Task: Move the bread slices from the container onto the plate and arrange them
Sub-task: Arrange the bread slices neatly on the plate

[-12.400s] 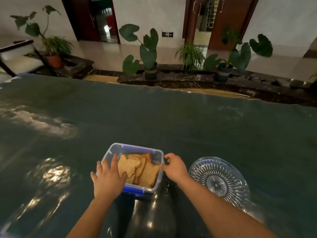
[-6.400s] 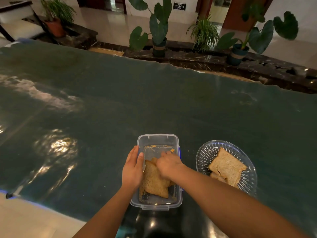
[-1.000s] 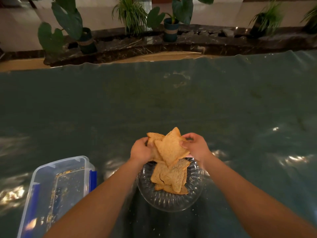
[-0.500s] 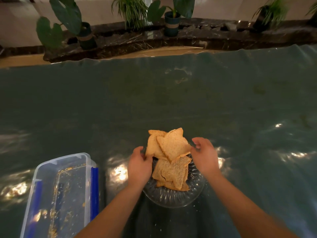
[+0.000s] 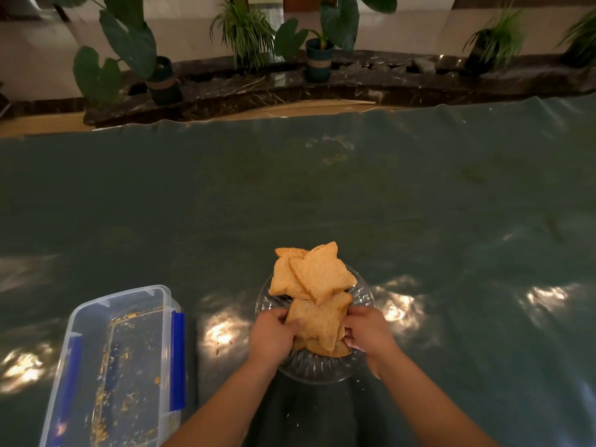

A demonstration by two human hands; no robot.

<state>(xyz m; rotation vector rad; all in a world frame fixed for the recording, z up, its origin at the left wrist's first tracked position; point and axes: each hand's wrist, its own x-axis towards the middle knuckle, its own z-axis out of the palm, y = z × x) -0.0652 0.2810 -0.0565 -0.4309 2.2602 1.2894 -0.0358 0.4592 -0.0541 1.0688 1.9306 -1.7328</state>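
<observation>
On plate's near edge: both hands, left hand (image 5: 272, 333) and right hand (image 5: 367, 333), pinch a bread slice (image 5: 317, 321).
Handling: soft, light, crumbly; best held by its crusts.
Plate (image 5: 362, 293): glass.

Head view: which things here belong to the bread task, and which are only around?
For the task:
bread
plate
container, only crumbs left inside
left hand and right hand, both on the near slices

Only around:
tablecloth
potted plants
</observation>
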